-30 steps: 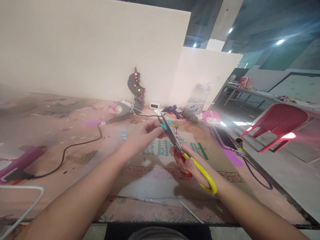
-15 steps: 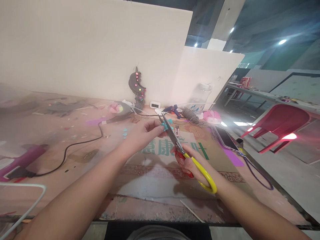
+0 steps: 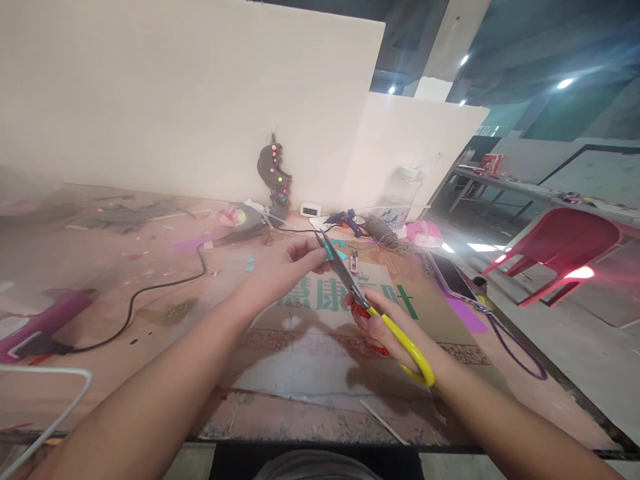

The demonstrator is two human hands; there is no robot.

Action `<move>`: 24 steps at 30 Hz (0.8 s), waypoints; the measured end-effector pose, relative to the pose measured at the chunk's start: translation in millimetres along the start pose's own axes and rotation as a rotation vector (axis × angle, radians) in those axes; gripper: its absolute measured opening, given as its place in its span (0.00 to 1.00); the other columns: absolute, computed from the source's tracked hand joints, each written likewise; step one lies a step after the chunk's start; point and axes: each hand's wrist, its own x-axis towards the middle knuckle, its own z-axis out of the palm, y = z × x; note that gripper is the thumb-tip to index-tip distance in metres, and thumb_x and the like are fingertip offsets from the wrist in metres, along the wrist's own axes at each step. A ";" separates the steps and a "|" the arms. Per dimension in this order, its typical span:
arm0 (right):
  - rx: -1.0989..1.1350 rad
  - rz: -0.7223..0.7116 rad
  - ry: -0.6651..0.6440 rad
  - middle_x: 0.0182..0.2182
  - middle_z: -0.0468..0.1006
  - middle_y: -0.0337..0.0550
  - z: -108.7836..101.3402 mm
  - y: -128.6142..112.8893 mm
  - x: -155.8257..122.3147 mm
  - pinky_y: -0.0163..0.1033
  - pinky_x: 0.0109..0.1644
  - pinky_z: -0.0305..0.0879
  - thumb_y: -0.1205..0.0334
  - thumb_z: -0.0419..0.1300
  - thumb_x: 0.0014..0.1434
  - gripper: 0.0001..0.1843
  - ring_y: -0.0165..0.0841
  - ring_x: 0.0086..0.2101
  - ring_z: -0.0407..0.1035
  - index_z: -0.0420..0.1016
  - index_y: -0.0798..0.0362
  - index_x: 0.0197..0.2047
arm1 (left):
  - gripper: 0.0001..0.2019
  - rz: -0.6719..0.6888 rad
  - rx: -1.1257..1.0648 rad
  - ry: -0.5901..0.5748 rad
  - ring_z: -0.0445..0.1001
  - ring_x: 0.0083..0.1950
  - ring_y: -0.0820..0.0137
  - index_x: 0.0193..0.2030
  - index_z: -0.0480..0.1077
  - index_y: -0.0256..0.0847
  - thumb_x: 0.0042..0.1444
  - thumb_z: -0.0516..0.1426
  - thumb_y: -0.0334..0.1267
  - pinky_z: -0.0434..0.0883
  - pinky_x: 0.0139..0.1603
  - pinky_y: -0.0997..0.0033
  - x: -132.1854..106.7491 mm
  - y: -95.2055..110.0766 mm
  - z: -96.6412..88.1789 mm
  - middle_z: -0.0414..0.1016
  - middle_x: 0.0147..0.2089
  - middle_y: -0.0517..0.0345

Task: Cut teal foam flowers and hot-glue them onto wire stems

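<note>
Person's L hand (image 3: pixel 287 270): thumb + fingers pinched on blue pc (image 3: pixel 329 251) | R hand (image 3: pixel 379 325): wrapped round handles of scissors (image 3: pixel 355 290), blades slightly apart at pc | pc fwd-left of R hand, L nearer | scissors' long axis slants fwd-left, over cardboard (image 3: pixel 433 310)

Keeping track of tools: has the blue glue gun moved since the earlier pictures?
No: the blue glue gun lies in the same place, right of the white display.

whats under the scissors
Beneath the scissors, printed cardboard shows, with green characters; the part directly behind them and the right hand is covered, so unseen.
</note>
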 end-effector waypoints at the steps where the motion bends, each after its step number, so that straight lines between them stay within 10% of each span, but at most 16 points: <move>1: 0.001 0.004 0.000 0.26 0.54 0.32 -0.1 -0.1 0.1 0.31 0.22 0.46 0.30 0.53 0.61 0.34 0.24 0.22 0.46 0.65 0.54 0.51 | 0.14 0.000 0.000 -0.002 0.77 0.39 0.66 0.29 0.69 0.40 0.61 0.59 0.47 0.70 0.46 0.65 -0.1 -0.1 -0.2 0.79 0.34 0.57; 24: 0.062 0.068 0.066 0.28 0.58 0.33 2.6 -3.3 0.2 0.32 0.22 0.47 0.26 0.54 0.56 0.39 0.23 0.21 0.46 0.65 0.53 0.51 | 0.15 -0.004 -0.034 -0.086 0.76 0.39 0.67 0.32 0.72 0.39 0.62 0.57 0.48 0.71 0.45 0.67 1.5 -9.7 4.5 0.79 0.35 0.55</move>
